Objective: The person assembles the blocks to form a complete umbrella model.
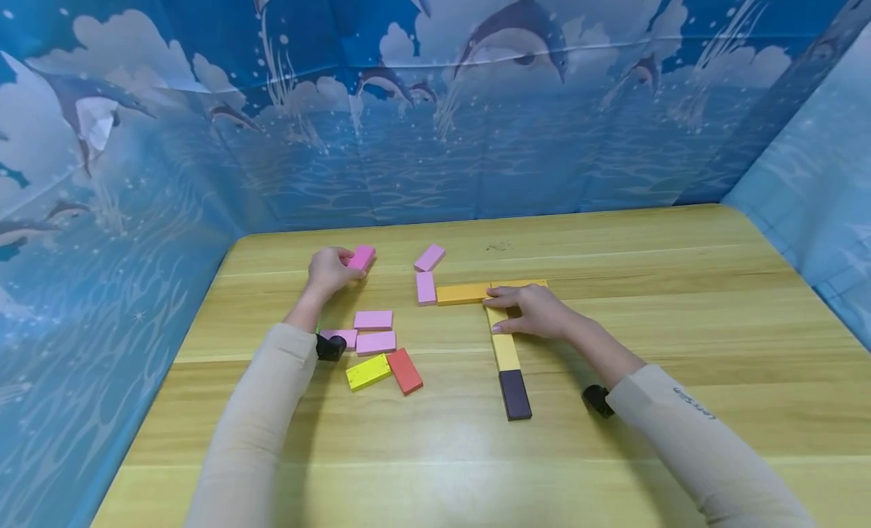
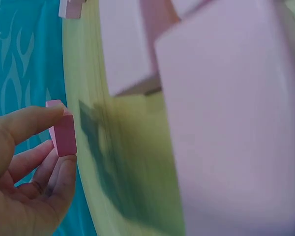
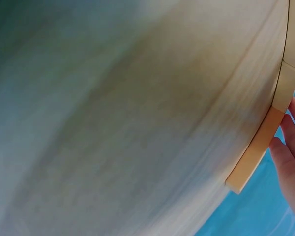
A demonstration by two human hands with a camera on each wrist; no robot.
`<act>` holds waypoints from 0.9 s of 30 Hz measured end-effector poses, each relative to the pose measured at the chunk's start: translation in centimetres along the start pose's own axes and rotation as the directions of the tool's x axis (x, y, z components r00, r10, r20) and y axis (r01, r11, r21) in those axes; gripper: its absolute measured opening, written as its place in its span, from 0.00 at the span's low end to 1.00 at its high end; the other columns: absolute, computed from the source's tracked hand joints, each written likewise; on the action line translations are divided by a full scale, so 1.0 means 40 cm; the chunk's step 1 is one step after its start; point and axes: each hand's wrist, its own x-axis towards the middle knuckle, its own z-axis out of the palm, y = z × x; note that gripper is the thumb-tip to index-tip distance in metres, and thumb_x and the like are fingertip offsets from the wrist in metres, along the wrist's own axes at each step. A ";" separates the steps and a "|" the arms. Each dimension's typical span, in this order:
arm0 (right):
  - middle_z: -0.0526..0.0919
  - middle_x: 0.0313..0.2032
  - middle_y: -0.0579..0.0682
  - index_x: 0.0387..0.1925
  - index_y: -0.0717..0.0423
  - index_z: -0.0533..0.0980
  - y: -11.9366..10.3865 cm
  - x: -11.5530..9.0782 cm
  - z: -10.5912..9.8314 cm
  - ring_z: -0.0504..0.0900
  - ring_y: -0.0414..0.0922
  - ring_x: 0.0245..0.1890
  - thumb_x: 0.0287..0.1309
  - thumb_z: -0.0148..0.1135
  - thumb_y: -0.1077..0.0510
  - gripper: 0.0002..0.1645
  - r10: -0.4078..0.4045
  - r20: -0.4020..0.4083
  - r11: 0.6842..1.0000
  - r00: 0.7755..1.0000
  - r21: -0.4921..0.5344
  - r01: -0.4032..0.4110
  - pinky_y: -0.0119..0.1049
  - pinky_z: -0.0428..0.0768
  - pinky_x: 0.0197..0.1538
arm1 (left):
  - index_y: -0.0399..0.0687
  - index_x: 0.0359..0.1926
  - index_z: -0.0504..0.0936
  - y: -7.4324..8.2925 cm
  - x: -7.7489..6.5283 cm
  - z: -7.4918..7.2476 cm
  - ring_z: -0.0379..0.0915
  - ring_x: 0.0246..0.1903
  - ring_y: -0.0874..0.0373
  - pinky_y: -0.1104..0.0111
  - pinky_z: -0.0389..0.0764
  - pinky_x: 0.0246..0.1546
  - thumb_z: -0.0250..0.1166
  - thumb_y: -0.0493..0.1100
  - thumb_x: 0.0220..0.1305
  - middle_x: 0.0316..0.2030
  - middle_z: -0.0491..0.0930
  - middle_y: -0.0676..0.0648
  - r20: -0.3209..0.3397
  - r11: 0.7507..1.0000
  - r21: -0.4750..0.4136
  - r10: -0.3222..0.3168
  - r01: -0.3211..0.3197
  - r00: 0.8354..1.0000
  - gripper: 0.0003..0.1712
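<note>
My left hand (image 1: 330,272) pinches a bright pink block (image 1: 362,257) between thumb and fingers, near the table's far left. The left wrist view shows that pink block (image 2: 65,135) held by its edges. My right hand (image 1: 537,312) rests over the corner where a row of orange blocks (image 1: 463,294) meets a column of pale yellow blocks (image 1: 506,353). In the right wrist view, its fingers (image 3: 292,130) lie loosely extended along the side of an orange block (image 3: 255,150). A dark purple-black block (image 1: 515,396) ends the column at the near side.
Two light pink blocks stand at the row's left end, one straight (image 1: 426,288) and one slanted (image 1: 430,257). Nearer the left forearm lie several light pink blocks (image 1: 373,321), a yellow block (image 1: 368,373) and a red block (image 1: 405,371). A blue dolphin-print curtain (image 1: 408,165) borders the wooden table (image 1: 646,271).
</note>
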 end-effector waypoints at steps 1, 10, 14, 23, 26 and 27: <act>0.70 0.60 0.61 0.57 0.61 0.73 0.000 0.000 0.000 0.66 0.58 0.61 0.53 0.66 0.51 0.32 0.002 0.002 1.000 1.000 -0.001 -0.002 0.53 0.66 0.59 | 0.30 0.54 0.75 0.004 0.001 0.001 0.72 0.43 0.45 0.58 0.72 0.45 0.68 0.38 0.53 0.45 0.78 0.33 0.002 1.000 -0.002 0.001 -0.001 1.000 0.27; 0.70 0.60 0.61 0.57 0.61 0.73 0.005 -0.001 0.001 0.66 0.58 0.62 0.53 0.66 0.51 0.32 0.008 0.000 1.000 1.000 -0.005 -0.008 0.53 0.66 0.59 | 0.30 0.52 0.76 0.053 0.008 0.023 0.72 0.42 0.46 0.60 0.72 0.43 0.67 0.36 0.52 0.43 0.79 0.34 0.014 0.998 -0.052 0.034 -0.033 0.999 0.26; 0.70 0.60 0.61 0.57 0.61 0.73 0.006 -0.001 0.003 0.66 0.58 0.61 0.53 0.66 0.50 0.32 0.001 -0.003 1.000 1.000 -0.010 -0.001 0.53 0.66 0.58 | 0.30 0.51 0.77 0.075 0.011 0.034 0.73 0.40 0.47 0.62 0.72 0.39 0.68 0.36 0.51 0.42 0.79 0.35 0.014 0.997 -0.061 0.051 -0.050 0.999 0.25; 0.70 0.60 0.60 0.57 0.61 0.73 0.005 -0.002 0.003 0.66 0.57 0.62 0.53 0.66 0.50 0.32 0.001 -0.005 1.000 1.000 -0.004 -0.001 0.52 0.66 0.59 | 0.30 0.52 0.77 0.111 0.032 0.061 0.74 0.41 0.47 0.62 0.72 0.41 0.68 0.36 0.51 0.42 0.80 0.35 0.029 0.991 -0.088 0.102 -0.099 0.994 0.25; 0.70 0.60 0.60 0.57 0.61 0.73 0.005 -0.001 0.003 0.66 0.57 0.62 0.53 0.66 0.50 0.32 -0.006 -0.006 1.000 1.000 -0.003 0.006 0.52 0.66 0.59 | 0.31 0.52 0.77 0.122 0.039 0.069 0.74 0.41 0.48 0.62 0.72 0.42 0.69 0.36 0.51 0.42 0.80 0.36 0.034 0.989 -0.108 0.103 -0.099 0.994 0.26; 0.70 0.60 0.60 0.57 0.61 0.73 0.005 -0.001 0.003 0.66 0.57 0.62 0.53 0.66 0.50 0.32 -0.008 -0.006 1.000 1.000 -0.004 0.008 0.52 0.66 0.59 | 0.32 0.52 0.77 0.126 0.041 0.072 0.74 0.41 0.48 0.62 0.72 0.42 0.69 0.36 0.50 0.42 0.80 0.36 0.033 0.989 -0.112 0.104 -0.099 0.994 0.26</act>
